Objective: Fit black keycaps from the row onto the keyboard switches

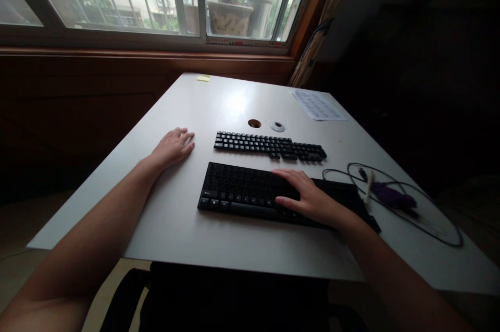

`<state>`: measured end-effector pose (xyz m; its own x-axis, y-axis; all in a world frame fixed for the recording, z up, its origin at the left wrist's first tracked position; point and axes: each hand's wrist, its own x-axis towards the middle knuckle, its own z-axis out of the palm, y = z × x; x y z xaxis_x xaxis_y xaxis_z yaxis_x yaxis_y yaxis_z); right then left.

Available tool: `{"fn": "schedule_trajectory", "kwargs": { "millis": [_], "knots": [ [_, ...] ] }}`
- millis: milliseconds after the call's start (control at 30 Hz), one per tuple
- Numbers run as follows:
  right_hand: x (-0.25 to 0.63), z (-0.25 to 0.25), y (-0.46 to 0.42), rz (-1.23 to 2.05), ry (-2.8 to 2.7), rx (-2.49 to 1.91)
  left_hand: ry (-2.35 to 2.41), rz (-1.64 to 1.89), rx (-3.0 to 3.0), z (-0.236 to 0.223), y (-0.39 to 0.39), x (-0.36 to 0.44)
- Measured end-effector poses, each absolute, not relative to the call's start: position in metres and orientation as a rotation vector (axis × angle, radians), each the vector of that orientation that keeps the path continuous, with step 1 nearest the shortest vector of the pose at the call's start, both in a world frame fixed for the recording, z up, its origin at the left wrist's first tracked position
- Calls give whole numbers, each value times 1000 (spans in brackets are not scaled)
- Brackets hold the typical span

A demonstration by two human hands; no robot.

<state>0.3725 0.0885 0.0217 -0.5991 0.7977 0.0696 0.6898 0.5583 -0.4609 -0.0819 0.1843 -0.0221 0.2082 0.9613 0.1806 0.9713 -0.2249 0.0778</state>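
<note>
While the left hand point(174, 145) lies palm-down, the right hand point(307, 195) seemingly touches keyboard point(244, 204).

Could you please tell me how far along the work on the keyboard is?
Partway, it seems: many loose keys lie in neat rows behind the keyboard, whose upper area looks bare. The right hand is on the keyboard; the left hand rests empty. The space bar and keys near it are seated. What remains, seated keys to remove or loose ones to fit, I cannot tell.
</note>
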Motion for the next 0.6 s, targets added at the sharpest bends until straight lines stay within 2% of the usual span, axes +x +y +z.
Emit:
{"fn": "schedule_trajectory", "kwargs": {
  "millis": [600],
  "knots": [
    [372,21,88,550,-2517,-1236,-1890,-327,-2419,-24,186,-84]
  ]
}}
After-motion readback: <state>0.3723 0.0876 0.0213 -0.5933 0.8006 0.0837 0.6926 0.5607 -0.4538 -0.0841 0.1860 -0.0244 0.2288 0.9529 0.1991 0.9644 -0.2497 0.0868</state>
